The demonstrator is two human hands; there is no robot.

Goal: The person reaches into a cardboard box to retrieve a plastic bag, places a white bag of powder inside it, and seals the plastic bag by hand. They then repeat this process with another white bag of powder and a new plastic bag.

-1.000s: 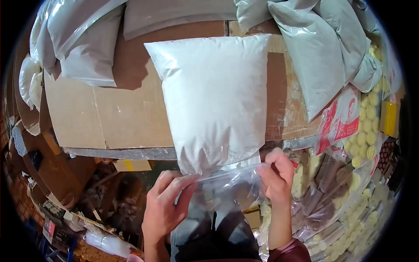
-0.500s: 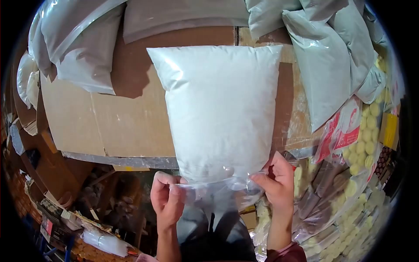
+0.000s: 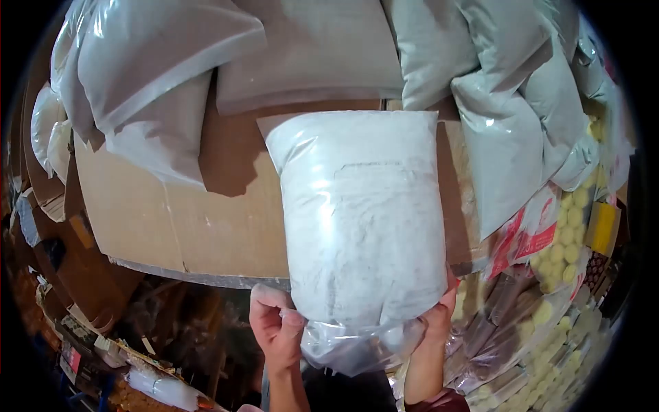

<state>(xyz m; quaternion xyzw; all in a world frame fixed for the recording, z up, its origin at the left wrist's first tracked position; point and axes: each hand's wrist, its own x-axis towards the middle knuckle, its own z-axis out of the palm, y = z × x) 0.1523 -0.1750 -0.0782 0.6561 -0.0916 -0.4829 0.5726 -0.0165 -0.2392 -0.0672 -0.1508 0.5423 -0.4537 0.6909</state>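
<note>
The big bag (image 3: 360,220) of white powder lies on the brown cardboard (image 3: 206,226), in the middle of the view. Its near end hangs over the edge, toward the person. That near end is loose clear plastic (image 3: 350,343) with almost no powder in it.

The left hand (image 3: 274,326) is at the near left corner. Its fingers are curled in tight and pinch the clear plastic. The right hand (image 3: 436,319) is at the near right corner and holds the bag there too, but the bag hides most of its fingers.

The job in hand looks like closing up the loose end. To do it well, I think both hands should keep hold of the empty clear part, not the full part. The powder should stay pushed to the far end, so none sits where the plastic is folded or squeezed. The two corners should be level, or the end will go crooked. The pull should be soft and even — thin plastic can rip, and then powder spills out.

More full bags are piled far back on the left (image 3: 158,62) and on the right (image 3: 508,137), and the right pile lies close beside this bag. A red and white packet (image 3: 525,237) and packs of yellow round pieces (image 3: 570,233) sit near the right hand, so that elbow should stay tucked in.
</note>
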